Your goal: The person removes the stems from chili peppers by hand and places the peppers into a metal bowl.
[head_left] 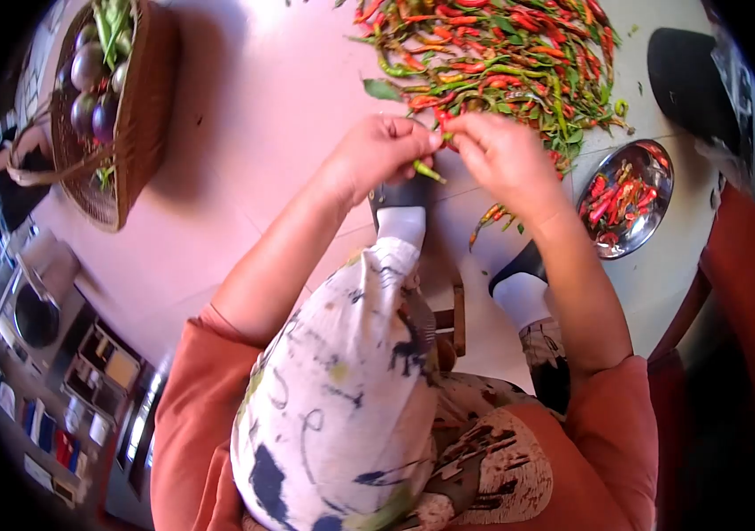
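In front of my knees, my left hand (377, 152) is closed, and a green chili pepper (429, 171) sticks out below its fingers. Close beside it, my right hand (503, 161) pinches with thumb and forefinger at the stem end of a chili; the fingers cover most of it. The fingertips of both hands nearly meet. Just beyond them lies a heap of red and green chili peppers (501, 66) with leaves and stems, spread on the floor. To the right, a shiny metal bowl (587, 196) holds several red chilies and pieces.
A wicker basket (143, 115) with purple eggplants (87, 66) and green pods stands at the left on the tiled floor (262, 106). At the right is a black rounded object (692, 84) beside clear plastic. Shelves with household items (59, 434) show at the lower left.
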`<action>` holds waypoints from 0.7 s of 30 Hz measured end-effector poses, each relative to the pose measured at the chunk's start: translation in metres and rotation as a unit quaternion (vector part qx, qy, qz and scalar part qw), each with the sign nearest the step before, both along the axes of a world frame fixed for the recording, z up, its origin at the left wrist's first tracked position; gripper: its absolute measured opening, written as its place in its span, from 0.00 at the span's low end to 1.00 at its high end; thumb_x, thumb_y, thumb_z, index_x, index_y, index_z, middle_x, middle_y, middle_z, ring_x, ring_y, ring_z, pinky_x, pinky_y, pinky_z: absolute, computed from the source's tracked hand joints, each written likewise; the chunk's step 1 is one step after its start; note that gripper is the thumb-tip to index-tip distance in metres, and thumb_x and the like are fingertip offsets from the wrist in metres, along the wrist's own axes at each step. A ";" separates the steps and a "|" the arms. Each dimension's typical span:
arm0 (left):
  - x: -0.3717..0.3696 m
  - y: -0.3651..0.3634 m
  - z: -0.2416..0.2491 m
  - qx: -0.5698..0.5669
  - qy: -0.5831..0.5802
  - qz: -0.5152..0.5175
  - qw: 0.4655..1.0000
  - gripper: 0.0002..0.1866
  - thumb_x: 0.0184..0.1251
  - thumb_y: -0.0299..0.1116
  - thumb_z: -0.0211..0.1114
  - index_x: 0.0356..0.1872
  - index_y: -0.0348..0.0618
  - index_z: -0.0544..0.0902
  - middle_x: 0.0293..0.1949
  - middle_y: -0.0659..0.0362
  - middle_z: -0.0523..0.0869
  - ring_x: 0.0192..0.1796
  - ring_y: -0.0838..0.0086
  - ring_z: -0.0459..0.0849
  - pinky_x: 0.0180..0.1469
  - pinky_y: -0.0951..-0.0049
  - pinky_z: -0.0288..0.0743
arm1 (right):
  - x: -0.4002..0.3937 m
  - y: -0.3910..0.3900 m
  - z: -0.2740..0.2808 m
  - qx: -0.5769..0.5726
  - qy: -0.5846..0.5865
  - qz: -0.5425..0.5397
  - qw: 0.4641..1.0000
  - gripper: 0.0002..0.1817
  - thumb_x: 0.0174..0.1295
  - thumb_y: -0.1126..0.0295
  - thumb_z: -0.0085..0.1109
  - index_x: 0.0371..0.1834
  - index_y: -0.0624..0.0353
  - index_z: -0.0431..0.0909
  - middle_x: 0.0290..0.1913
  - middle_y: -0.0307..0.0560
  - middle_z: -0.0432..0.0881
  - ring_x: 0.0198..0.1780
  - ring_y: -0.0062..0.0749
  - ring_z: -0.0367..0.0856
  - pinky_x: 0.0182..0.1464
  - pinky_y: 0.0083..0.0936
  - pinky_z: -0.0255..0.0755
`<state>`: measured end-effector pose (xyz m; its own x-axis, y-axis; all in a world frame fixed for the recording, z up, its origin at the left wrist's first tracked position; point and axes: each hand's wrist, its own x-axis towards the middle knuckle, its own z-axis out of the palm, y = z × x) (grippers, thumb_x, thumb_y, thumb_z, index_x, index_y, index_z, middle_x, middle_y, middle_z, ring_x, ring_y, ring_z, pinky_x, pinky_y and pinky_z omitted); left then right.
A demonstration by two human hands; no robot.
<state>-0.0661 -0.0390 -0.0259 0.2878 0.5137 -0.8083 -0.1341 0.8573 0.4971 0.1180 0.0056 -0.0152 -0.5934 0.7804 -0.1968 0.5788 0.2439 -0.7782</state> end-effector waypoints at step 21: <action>-0.018 -0.031 -0.036 -0.003 -0.135 0.125 0.983 0.06 0.62 0.31 0.60 0.38 0.44 0.74 0.26 0.63 0.78 0.28 0.79 0.77 0.34 0.80 0.74 | -0.019 -0.027 -0.095 0.075 -0.151 -0.128 0.977 0.12 0.48 0.65 0.64 0.33 0.58 0.77 0.33 0.52 0.77 0.33 0.46 0.78 0.36 0.37 0.73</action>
<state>-0.0840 -0.0698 -0.0617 0.3571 0.5910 -0.7233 -0.4674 0.7835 0.4095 0.0990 -0.0211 -0.1100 -0.3082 0.9290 -0.2048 0.8330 0.1596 -0.5298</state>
